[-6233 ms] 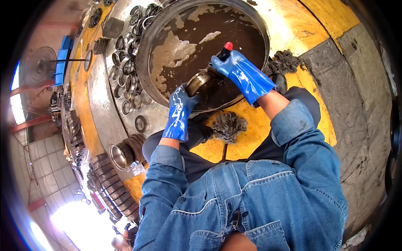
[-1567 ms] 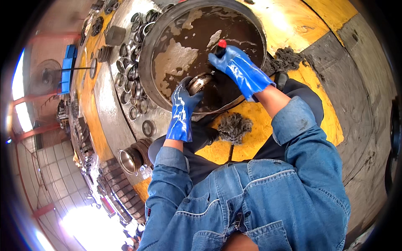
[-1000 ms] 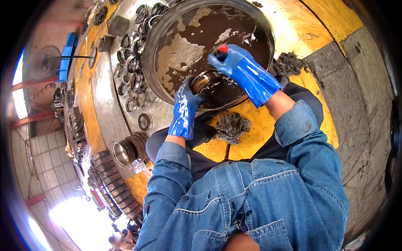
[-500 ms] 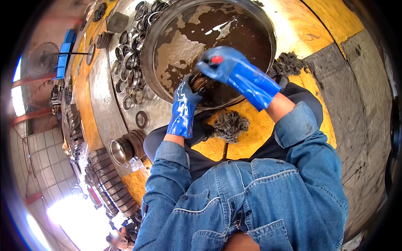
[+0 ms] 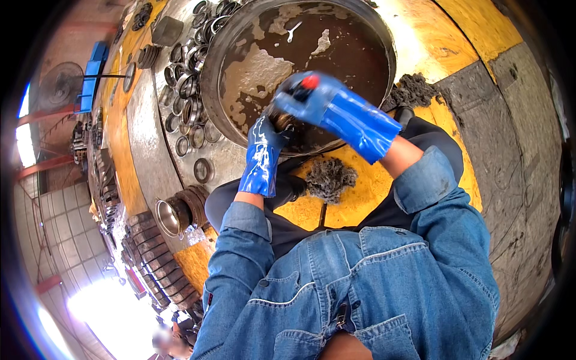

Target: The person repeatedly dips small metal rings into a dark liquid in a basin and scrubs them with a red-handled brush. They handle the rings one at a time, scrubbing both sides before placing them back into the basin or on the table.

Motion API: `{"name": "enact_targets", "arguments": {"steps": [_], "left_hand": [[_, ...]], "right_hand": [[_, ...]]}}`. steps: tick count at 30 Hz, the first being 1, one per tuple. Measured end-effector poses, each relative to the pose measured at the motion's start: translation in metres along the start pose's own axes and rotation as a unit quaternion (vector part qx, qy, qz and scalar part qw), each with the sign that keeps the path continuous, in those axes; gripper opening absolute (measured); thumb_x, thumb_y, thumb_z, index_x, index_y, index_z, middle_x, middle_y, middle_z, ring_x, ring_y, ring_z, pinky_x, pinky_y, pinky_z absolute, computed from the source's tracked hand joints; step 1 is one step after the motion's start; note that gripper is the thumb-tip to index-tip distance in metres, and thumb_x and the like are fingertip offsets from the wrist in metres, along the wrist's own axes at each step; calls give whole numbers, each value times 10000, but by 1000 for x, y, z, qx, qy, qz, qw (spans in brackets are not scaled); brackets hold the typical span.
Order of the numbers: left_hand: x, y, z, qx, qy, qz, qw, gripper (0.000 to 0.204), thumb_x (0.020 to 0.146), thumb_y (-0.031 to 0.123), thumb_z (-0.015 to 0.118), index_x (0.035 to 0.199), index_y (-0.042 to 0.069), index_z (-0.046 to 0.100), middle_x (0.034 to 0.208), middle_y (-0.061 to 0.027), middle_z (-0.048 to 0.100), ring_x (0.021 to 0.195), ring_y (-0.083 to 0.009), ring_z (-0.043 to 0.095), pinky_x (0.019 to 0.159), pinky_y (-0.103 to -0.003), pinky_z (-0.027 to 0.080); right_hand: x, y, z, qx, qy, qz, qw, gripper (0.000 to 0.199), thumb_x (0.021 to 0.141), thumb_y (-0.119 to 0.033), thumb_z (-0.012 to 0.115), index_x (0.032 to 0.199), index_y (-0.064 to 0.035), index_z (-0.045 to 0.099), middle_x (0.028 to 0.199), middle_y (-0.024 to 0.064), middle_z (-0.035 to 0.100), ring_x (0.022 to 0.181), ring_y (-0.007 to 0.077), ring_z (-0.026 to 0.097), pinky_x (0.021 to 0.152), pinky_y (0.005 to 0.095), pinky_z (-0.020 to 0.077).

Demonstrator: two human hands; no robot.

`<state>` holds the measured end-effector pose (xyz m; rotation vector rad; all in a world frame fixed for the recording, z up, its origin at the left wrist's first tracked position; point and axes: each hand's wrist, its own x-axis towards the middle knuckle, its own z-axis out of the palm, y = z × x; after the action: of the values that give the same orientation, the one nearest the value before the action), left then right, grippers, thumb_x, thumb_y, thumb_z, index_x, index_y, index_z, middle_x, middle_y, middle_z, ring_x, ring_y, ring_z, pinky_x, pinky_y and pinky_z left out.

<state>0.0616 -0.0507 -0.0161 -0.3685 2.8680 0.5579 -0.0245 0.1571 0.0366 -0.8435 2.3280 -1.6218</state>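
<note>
Metal ring (image 5: 281, 122) sits gripped in my curled left hand (image 5: 263, 143). My right hand (image 5: 312, 103), blurred, clenches a red-tipped handle (image 5: 310, 81), mostly hiding the ring.

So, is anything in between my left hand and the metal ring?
Nothing visible: your left hand is right on the ring. Your right hand, gripping a red-tipped handle, only hides much of the ring from this view, over the tub.

Over the basin (image 5: 209, 90), a mostly hidden brown metal ring (image 5: 280, 122) is held near-left, a red-ended black handle (image 5: 310, 81) nearer the middle.
</note>
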Motion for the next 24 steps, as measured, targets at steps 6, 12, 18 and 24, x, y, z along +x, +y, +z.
{"name": "enact_targets", "arguments": {"steps": [6, 12, 18, 24], "left_hand": [[-2, 0, 1, -20, 39, 45, 998, 731, 777, 246, 848, 1427, 45, 580, 1314, -201, 704, 1216, -348, 679, 1059, -416, 531], [5, 36, -12, 13, 10, 10, 1000, 868, 743, 309, 867, 1498, 60, 518, 1346, -181, 697, 1231, -351, 678, 1071, -417, 531], [45, 116, -13, 253, -69, -11, 965, 508, 907, 245, 754, 1380, 119, 619, 1317, -144, 713, 1207, -368, 691, 976, -480, 577], [33, 80, -20, 144, -32, 81, 986, 740, 752, 226, 849, 1431, 64, 607, 1314, -209, 706, 1198, -381, 690, 1033, -433, 553]], "right_hand": [[-2, 27, 5, -64, 8, 22, 998, 374, 925, -452, 714, 935, -83, 771, 883, 155, 753, 850, 349, 733, 771, 442, 593], [-2, 75, -7, -47, 96, 292, 951, 431, 909, -487, 675, 1005, -77, 768, 954, 199, 764, 927, 402, 731, 854, 467, 582], [3, 68, -6, -158, 6, 299, 941, 418, 910, -505, 674, 1083, -135, 759, 1089, 160, 764, 1022, 383, 724, 899, 455, 590], [8, 88, -23, -274, 12, 267, 924, 326, 909, -428, 669, 1005, -139, 786, 992, 156, 771, 964, 373, 745, 836, 461, 612]]}}
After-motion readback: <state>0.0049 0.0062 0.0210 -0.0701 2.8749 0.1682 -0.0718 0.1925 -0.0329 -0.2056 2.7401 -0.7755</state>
